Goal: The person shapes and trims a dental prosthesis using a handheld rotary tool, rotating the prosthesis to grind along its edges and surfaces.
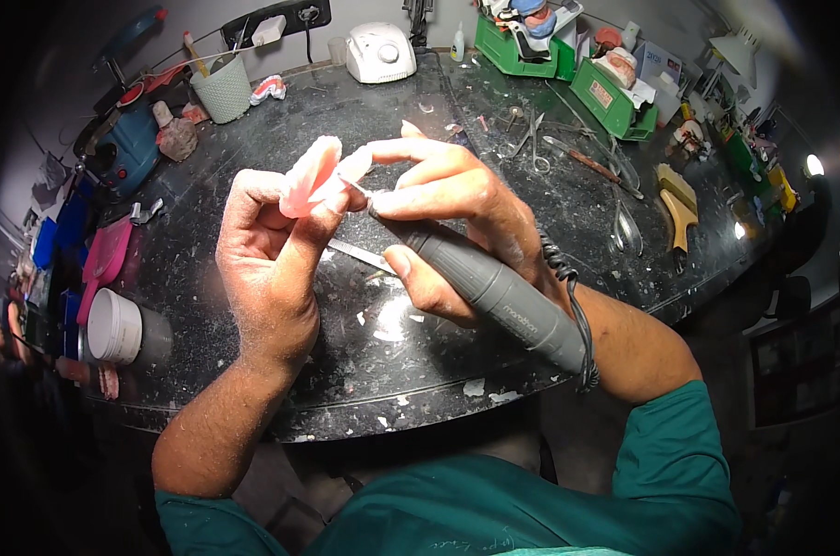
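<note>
My left hand (274, 243) pinches a pink denture base (309, 178) between thumb and fingers above the middle of the table. It is thin and curved, with light shining through part of it. Wrapped around a dark grey rotary handpiece (499, 295) is my right hand (471, 199), its coiled cord (568, 287) hanging beside the wrist. The slim metal bur (355, 184) points left at the denture base, at or very close to its near side; contact cannot be made out. White dust covers the left fingers.
A metal strip (363, 255) lies under my hands on the black table (383, 375). Scissors (533, 146), a wooden-handled knife (591, 167) and a brush (677, 208) lie right. Green bins (614, 104) and a white control box (381, 54) stand behind; a white tub (114, 326) stands left.
</note>
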Motion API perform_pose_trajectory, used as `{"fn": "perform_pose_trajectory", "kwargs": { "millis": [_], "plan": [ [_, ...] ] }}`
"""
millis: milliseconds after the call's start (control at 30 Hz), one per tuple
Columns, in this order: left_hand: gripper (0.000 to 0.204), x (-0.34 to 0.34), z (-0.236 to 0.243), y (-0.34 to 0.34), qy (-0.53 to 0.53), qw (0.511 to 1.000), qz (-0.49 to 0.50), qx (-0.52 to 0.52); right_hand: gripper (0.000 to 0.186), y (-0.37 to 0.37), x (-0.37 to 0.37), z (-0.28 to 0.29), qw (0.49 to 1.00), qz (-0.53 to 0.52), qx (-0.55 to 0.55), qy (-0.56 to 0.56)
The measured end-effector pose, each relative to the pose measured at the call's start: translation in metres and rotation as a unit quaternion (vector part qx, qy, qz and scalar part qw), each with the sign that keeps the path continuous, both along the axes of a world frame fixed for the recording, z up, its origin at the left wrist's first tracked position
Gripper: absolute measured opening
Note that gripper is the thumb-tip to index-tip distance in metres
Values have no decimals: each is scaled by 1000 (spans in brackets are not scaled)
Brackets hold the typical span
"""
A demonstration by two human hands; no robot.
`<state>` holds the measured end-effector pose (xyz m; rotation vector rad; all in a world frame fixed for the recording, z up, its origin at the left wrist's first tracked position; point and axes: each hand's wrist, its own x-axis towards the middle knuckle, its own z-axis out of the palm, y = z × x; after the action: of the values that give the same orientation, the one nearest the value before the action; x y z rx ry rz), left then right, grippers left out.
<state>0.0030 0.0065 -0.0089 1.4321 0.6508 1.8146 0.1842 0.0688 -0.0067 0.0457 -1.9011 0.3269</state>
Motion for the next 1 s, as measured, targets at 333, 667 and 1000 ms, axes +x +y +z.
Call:
{"fn": "perform_pose_trajectory", "kwargs": {
  "millis": [333,667,1000],
  "plan": [
    [15,2,1,-2,-8,1000,4,-17,43,-2,0,0,1000,-20,-15,11],
    [15,0,0,-1,4,999,27,-25,42,-5,0,4,999,-34,12,-5],
    [15,1,3,0,7,1000,4,-7,45,0,-1,-2,1000,-22,-5,7]
  ]
}}
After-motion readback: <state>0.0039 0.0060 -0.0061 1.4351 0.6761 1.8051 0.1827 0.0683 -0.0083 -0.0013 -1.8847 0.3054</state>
